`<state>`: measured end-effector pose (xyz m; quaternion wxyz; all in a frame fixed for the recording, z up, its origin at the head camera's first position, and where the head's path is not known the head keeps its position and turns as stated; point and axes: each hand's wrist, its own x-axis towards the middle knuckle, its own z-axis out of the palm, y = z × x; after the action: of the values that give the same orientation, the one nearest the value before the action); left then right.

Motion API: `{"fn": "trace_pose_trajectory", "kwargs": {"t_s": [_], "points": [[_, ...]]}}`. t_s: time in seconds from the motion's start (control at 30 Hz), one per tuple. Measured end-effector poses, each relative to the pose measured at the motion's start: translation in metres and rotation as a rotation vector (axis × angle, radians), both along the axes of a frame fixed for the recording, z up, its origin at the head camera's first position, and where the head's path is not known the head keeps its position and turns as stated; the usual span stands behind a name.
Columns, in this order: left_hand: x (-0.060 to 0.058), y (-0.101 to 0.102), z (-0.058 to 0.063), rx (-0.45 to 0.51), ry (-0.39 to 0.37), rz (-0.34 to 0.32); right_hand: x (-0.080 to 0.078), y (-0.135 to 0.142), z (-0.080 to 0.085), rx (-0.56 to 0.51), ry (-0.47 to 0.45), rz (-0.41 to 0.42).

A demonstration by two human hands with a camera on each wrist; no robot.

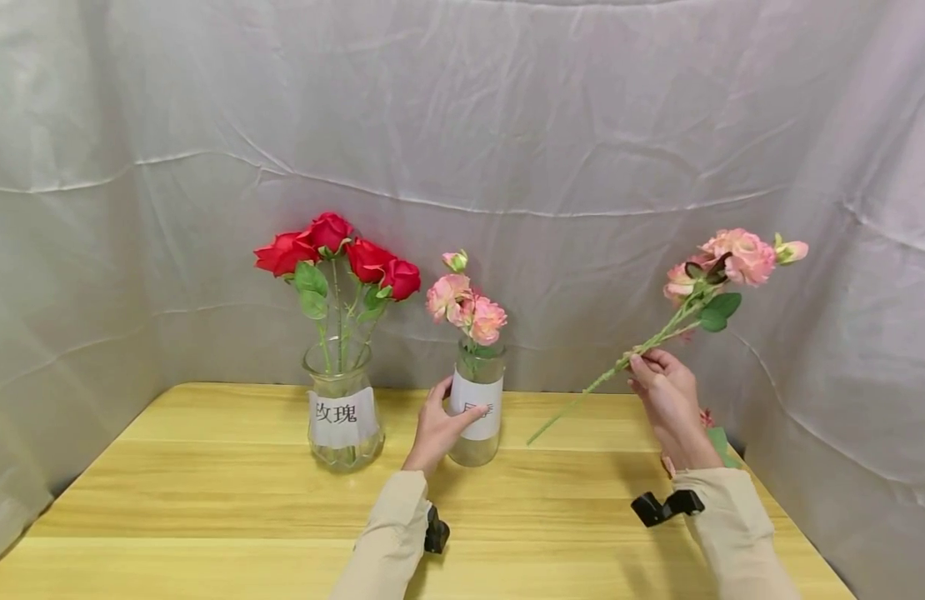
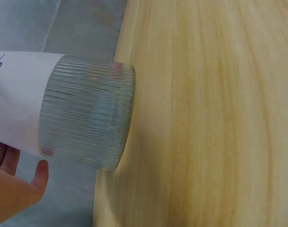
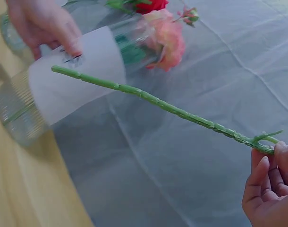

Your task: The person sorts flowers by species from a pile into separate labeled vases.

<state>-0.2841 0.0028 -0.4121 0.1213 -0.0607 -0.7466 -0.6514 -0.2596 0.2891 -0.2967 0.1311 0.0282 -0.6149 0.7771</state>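
Note:
My left hand (image 1: 440, 427) holds a ribbed glass jar (image 1: 473, 452) round its white paper label (image 1: 483, 392), thumb across the front. Pink flowers (image 1: 487, 319) stand in this jar. In the left wrist view, the jar's ribbed base (image 2: 87, 113) shows beside the fingers. To the right, my right hand (image 1: 668, 400) pinches a green stem (image 3: 167, 108) with its thumb and fingers. Pink blooms and a bud (image 1: 743, 258) top that slanted stem above the hand. Its bare lower end points down and left toward the jar, overlapping the label in the right wrist view.
Left of the jar stands a wider glass vase (image 1: 342, 457) with several red roses (image 1: 330, 231) and a paper label. Another flower (image 1: 721, 446) lies on the wooden table (image 1: 230, 500), partly behind my right wrist. Grey cloth (image 1: 507, 108) hangs behind and at both sides.

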Motion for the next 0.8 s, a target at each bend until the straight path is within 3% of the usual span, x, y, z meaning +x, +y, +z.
{"fn": "trace_pose_trajectory", "kwargs": {"t_s": [0.47, 0.8], "points": [[0.0, 0.0, 0.0, 0.002, 0.015, -0.003, -0.018, -0.026, 0.038, -0.231, 0.041, -0.021], [0.0, 0.0, -0.001, 0.009, 0.006, -0.003, -0.03, -0.042, 0.059, -0.298, 0.065, -0.046]]}}
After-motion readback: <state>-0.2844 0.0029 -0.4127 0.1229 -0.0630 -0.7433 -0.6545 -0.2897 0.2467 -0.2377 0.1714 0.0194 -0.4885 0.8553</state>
